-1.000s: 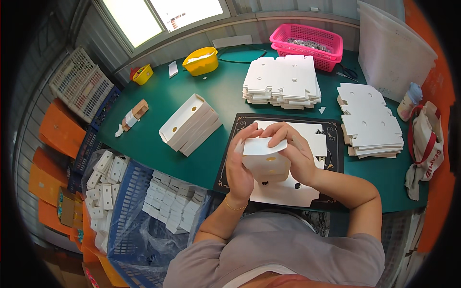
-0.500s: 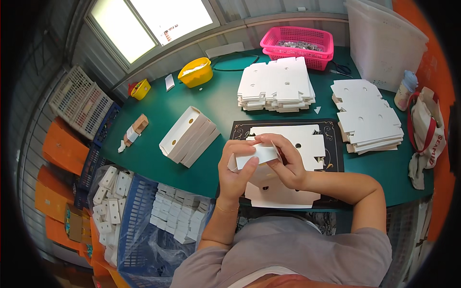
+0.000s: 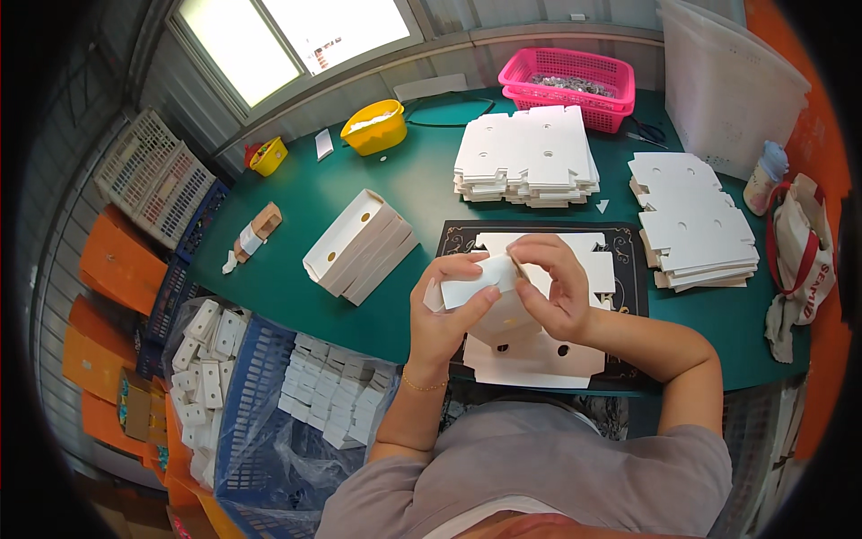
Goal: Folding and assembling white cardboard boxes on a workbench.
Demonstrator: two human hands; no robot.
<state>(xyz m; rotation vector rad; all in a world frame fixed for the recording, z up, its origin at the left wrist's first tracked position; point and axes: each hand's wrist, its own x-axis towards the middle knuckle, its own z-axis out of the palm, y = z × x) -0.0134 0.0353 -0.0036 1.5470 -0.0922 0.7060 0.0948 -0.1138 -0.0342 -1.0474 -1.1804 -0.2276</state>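
Note:
Between my hands is a partly folded white cardboard box [image 3: 476, 284], held above the mat with its end toward me. My left hand [image 3: 435, 314] grips its left side, fingers over the far edge and thumb on the near end panel. My right hand [image 3: 558, 286] pinches a flap at the box's right edge between thumb and fingers. Below lie flat white die-cut cardboard blanks [image 3: 582, 359] on a black mat [image 3: 628, 260] with a gold border. To the left, several folded white boxes [image 3: 364, 247] with round holes are stacked together.
Stacks of white blanks [image 3: 530, 153] [image 3: 696, 216] stand behind and right. A pink basket [image 3: 620, 76], scissors [image 3: 648, 133], yellow bin [image 3: 375, 135], and tape roll [image 3: 260, 229] lie around the green table [image 3: 296, 189]. A blue crate [image 3: 256, 386] holds small white boxes at lower left.
My right hand has shifted slightly right and its fingers now pinch the flap at the box's right edge. The left hand keeps its grip; the whole view has shifted a little.

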